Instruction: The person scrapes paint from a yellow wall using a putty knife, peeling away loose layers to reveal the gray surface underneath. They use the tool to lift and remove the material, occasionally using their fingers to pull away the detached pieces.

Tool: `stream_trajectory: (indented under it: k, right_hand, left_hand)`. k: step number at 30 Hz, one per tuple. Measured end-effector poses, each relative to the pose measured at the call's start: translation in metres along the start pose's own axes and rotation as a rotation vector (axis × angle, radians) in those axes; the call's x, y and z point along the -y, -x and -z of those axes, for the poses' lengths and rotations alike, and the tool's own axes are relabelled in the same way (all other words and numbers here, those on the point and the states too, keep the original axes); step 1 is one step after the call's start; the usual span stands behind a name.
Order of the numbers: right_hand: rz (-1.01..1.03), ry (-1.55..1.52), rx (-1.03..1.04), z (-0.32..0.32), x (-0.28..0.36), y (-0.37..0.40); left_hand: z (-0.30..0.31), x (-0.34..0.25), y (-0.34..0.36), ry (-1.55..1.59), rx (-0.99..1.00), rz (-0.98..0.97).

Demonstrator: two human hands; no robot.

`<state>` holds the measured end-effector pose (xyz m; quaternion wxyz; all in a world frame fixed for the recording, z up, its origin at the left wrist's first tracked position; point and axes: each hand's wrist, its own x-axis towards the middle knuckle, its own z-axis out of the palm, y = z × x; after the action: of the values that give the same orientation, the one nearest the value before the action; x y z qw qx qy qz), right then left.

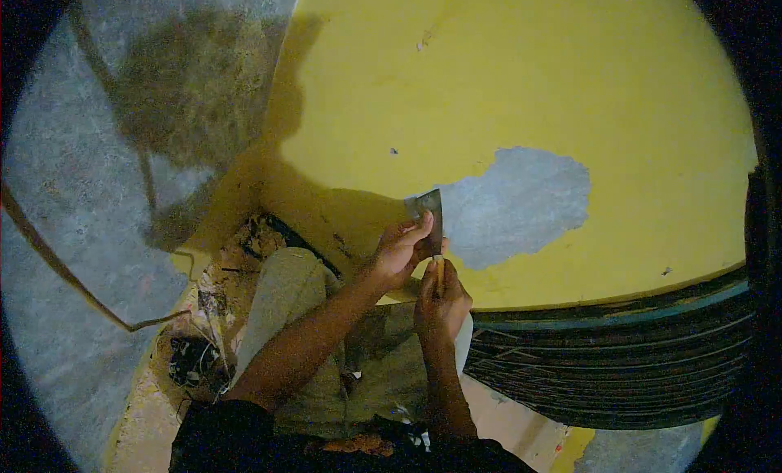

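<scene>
Head view is looking down on two bare hands meeting near the centre of the frame. The left hand (403, 249) is coming in from seven o'clock on a long bare forearm. It is pinching the lower part of a flat grey metal scraper (430, 216) between thumb and curled fingers. The right hand (441, 303) is rising from six o'clock just below and beside the left. It is closing in a narrow fist around the scraper's pale handle, whose tip is showing above the knuckles. Both hands are gripping the tool, and they are nearly touching each other.

The scraper is standing roughly upright, its blade pointing towards twelve o'clock. The blade's top edge is lying against the left rim of an irregular bare grey patch (521, 200), where the coating is missing. That patch is sitting at three o'clock from the blade, within a broad yellow painted surface (521, 74) filling the upper right of the view.

At four o'clock from the hands, a dark ribbed band (619, 367) is curving along the yellow surface's lower edge. At eight o'clock, a bent knee in pale khaki cloth (285, 302) is showing beneath the left forearm. Further towards nine o'clock, rough grey concrete (65, 147) is spreading out, with a thin brownish cord (57, 265) trailing across it.
</scene>
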<state>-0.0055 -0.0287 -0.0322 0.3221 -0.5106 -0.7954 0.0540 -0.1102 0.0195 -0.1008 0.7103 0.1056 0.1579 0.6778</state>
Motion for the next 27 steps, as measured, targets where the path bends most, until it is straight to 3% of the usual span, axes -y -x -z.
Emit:
stream_trajectory:
  k: [4,7,9,14,16,18,19,20,21,23,25,27]
  right_hand:
    - [0.055,0.007,-0.002,-0.005,0.005,0.003]
    - [-0.013,-0.007,0.049,-0.002,0.013,-0.001]
    - [0.124,0.049,-0.002,-0.010,0.003,0.001]
    - [0.168,0.009,-0.021,-0.012,0.014,0.001]
    - [0.196,0.002,-0.025,-0.014,0.011,0.001]
    - [0.069,0.017,0.054,-0.017,-0.003,-0.004]
    - [0.073,0.015,0.054,-0.015,0.005,-0.018]
    - [0.210,-0.073,0.039,-0.017,0.018,-0.036]
    - [0.346,-0.172,0.015,-0.018,0.031,-0.046]
    - [0.289,-0.171,0.070,-0.025,0.053,-0.047]
    - [0.207,-0.192,0.227,-0.028,0.057,-0.040]
    - [0.234,-0.162,0.171,-0.032,0.042,-0.024]
  left_hand:
    - [0.002,-0.002,-0.007,-0.036,-0.095,0.070]
    - [-0.011,-0.011,-0.003,-0.020,-0.151,0.082]
    - [-0.006,-0.013,-0.003,-0.026,-0.143,0.086]
    - [0.004,-0.020,0.000,0.038,-0.056,0.134]
    - [-0.005,-0.022,0.006,-0.123,-0.117,0.036]
    - [-0.008,-0.023,0.000,-0.129,-0.138,0.022]
    - [0.000,-0.026,-0.010,-0.041,-0.092,-0.090]
    - [0.009,-0.029,-0.018,0.042,-0.045,-0.201]
    - [0.011,-0.045,-0.014,0.023,-0.043,-0.207]
    - [0.008,-0.081,-0.001,0.001,-0.259,-0.166]
    - [0.015,-0.076,0.009,-0.014,-0.267,-0.156]
    - [0.032,-0.062,0.014,-0.004,-0.206,-0.057]
